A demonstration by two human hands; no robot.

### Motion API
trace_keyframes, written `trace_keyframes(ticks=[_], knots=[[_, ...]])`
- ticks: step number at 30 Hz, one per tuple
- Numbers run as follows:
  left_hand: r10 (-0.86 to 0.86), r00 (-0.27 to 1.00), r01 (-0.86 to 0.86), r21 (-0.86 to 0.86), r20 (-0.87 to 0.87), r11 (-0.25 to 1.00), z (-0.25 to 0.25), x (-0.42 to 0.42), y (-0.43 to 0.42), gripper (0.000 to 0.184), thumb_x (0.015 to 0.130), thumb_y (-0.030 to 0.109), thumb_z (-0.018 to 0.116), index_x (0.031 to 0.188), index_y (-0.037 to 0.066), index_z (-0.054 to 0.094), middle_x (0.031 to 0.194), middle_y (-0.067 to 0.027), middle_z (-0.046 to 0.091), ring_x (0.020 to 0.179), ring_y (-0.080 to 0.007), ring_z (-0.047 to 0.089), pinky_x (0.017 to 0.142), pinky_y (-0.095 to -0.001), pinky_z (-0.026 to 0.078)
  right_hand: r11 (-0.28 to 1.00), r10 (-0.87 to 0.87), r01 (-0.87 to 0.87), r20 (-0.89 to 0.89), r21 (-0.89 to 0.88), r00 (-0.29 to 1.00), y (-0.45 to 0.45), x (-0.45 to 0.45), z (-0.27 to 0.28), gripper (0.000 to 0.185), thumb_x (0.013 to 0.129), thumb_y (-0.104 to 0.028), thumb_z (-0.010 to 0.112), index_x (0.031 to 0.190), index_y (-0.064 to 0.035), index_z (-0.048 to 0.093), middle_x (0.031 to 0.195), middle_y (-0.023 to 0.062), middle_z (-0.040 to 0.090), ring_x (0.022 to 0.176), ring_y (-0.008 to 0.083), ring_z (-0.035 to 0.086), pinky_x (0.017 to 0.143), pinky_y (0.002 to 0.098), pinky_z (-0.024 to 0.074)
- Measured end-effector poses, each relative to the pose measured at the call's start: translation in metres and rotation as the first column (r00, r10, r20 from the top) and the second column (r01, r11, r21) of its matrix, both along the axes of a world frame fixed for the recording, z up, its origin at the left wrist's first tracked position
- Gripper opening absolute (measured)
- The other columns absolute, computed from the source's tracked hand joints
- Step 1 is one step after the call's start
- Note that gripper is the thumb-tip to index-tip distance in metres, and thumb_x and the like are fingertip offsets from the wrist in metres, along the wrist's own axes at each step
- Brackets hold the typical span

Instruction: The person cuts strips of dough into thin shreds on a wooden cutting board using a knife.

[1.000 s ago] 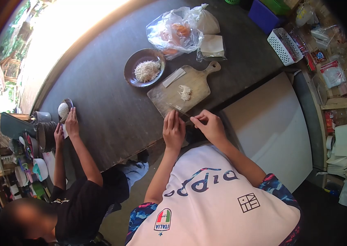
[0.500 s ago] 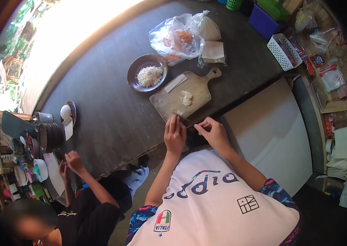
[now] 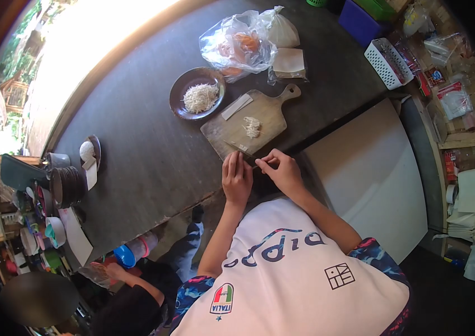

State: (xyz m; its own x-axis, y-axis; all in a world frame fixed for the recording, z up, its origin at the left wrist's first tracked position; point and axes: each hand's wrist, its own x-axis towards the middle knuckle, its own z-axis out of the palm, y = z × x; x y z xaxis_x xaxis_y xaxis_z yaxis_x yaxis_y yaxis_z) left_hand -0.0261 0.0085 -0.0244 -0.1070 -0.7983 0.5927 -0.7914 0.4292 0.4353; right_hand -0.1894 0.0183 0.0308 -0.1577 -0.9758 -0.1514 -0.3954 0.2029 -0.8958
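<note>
My right hand (image 3: 280,171) is closed around the handle of a small thin knife (image 3: 241,150). The blade points left across the near edge of a wooden cutting board (image 3: 232,127). Bunched at that edge are the fingers of my left hand (image 3: 237,178), right beside the blade; whatever they press or hold is hidden. Small pale bits lie by the blade. Farther up the board are a heap of thin white shreds (image 3: 252,127) and a flat off-white strip (image 3: 237,106). A brown plate (image 3: 177,102) beyond the board bears a larger mound of white shreds (image 3: 200,98).
Clear plastic bags (image 3: 237,45) with orange contents and a wrapped stack of pale squares (image 3: 289,60) lie behind the board. A white basket (image 3: 386,64) stands at the right. On the left are a small dish (image 3: 98,151), stacked dark plates (image 3: 65,186) and another person's hand (image 3: 117,272) holding a plastic bag.
The view has shifted slightly, and my hands stay at the board's near edge with the knife. The other person's hands have moved down, and a plastic bag now shows there.
</note>
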Motion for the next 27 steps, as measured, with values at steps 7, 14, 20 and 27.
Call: trace_keyframes(ticks=[7, 14, 20, 27], knots=[[0.001, 1.0, -0.001, -0.009, -0.029, 1.0, 0.005, 0.001, -0.001, 0.029, 0.091, -0.002, 0.073, 0.12, -0.007, 0.075, 0.129, -0.0165, 0.07, 0.12, -0.0377, 0.069, 0.104, -0.0467, 0.057, 0.997, 0.01, -0.003, -0.09, 0.077, 0.996, 0.021, -0.016, 0.027, 0.031, 0.097, -0.038, 0.082, 0.095, -0.008, 0.074, 0.081, 0.008, 0.08, 0.08, 0.0291, 0.08, 0.07, 0.0397, 0.0582], [0.003, 1.0, -0.003, -0.006, -0.027, 1.0, 0.004, 0.001, -0.001, 0.03, 0.091, -0.002, 0.073, 0.121, -0.006, 0.074, 0.129, -0.0161, 0.07, 0.121, -0.0372, 0.069, 0.103, -0.0458, 0.057, 1.0, 0.002, -0.002, -0.019, 0.002, 1.0, 0.003, -0.004, -0.002, 0.03, 0.096, -0.037, 0.083, 0.092, -0.0085, 0.073, 0.08, 0.0061, 0.081, 0.077, 0.0265, 0.08, 0.069, 0.0392, 0.058], [0.005, 0.999, -0.005, 0.004, -0.044, 1.0, 0.003, 0.001, -0.001, 0.029, 0.091, -0.003, 0.073, 0.12, -0.007, 0.074, 0.13, -0.0165, 0.07, 0.122, -0.0373, 0.069, 0.104, -0.046, 0.057, 0.998, 0.009, -0.005, -0.052, 0.06, 0.999, 0.022, -0.017, 0.02, 0.031, 0.096, -0.037, 0.083, 0.094, -0.0074, 0.073, 0.081, 0.0098, 0.08, 0.078, 0.0292, 0.08, 0.068, 0.039, 0.0578], [0.007, 1.0, -0.008, -0.014, -0.023, 1.0, 0.003, 0.0, 0.001, 0.031, 0.091, -0.002, 0.074, 0.121, -0.008, 0.074, 0.131, -0.0167, 0.068, 0.123, -0.0364, 0.068, 0.105, -0.0454, 0.058, 1.0, 0.009, -0.008, -0.048, 0.004, 0.999, 0.001, -0.001, 0.002, 0.031, 0.097, -0.038, 0.082, 0.094, -0.0085, 0.074, 0.082, 0.0065, 0.081, 0.079, 0.0257, 0.081, 0.069, 0.0395, 0.0586]])
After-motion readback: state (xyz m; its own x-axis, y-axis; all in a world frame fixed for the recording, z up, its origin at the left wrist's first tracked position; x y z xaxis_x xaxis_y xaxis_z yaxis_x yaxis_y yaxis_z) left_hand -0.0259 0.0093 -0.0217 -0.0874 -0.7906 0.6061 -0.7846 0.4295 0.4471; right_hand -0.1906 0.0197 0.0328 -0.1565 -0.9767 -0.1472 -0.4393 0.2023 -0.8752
